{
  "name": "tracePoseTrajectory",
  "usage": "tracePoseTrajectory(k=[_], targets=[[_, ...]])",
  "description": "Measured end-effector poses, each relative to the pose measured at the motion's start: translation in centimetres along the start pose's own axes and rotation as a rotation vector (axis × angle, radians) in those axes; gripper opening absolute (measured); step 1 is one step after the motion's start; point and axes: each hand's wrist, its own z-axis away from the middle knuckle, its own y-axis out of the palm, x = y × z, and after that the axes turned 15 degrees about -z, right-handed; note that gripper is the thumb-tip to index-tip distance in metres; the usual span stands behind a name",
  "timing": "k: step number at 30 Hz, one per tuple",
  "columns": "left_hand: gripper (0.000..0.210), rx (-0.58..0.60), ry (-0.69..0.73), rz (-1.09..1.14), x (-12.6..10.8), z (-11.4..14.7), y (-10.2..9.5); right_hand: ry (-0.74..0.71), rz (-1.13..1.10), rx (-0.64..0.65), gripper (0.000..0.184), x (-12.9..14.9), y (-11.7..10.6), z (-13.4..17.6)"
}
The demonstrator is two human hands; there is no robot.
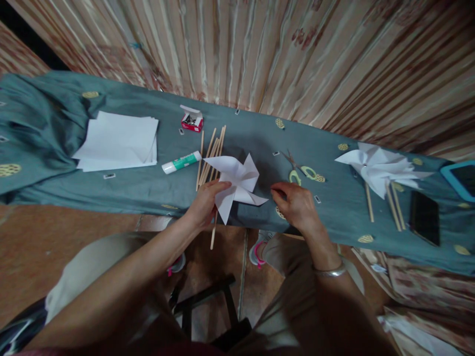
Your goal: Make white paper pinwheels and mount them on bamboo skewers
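A white paper pinwheel (237, 180) on a wooden stick (213, 237) is gripped by my left hand (206, 202), its thumb pressed on the paper. The stick's lower end sticks out below the hand, past the table's front edge. To the right of the pinwheel and apart from it, my right hand (297, 205) hovers with fingers curled together; whether something small is between them I cannot make out. Several loose wooden sticks (210, 153) lie behind my left hand, beside a glue stick (181, 162). Green-handled scissors (297, 170) rest behind my right hand.
On the green tablecloth (166, 143) lie a stack of white paper (120, 141) and an open red box (192, 120) of small metal pieces. Several finished pinwheels (382, 168), a black phone (425, 217) and a blue-framed device (460, 180) are at right. A curtain (237, 54) hangs behind.
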Motion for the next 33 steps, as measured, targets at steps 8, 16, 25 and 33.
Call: tracePoseTrajectory(k=[8,16,25,33], targets=[[0.013,0.011,0.005,-0.013,-0.2,0.3,0.3,0.103,-0.762,-0.075,0.014,2.8,1.1,-1.1],[0.022,0.042,0.077,-0.03,0.1,0.3,0.4,0.15,-0.864,-0.032,0.017,4.1,3.0,-2.0],[0.022,0.037,0.123,-0.099,0.1,0.3,0.2,0.012,-0.64,0.013,0.011,4.4,2.4,-2.0],[0.023,0.054,0.164,-0.145,0.4,0.1,0.0,-0.058,-0.458,0.051,0.014,4.8,2.2,-1.9]])
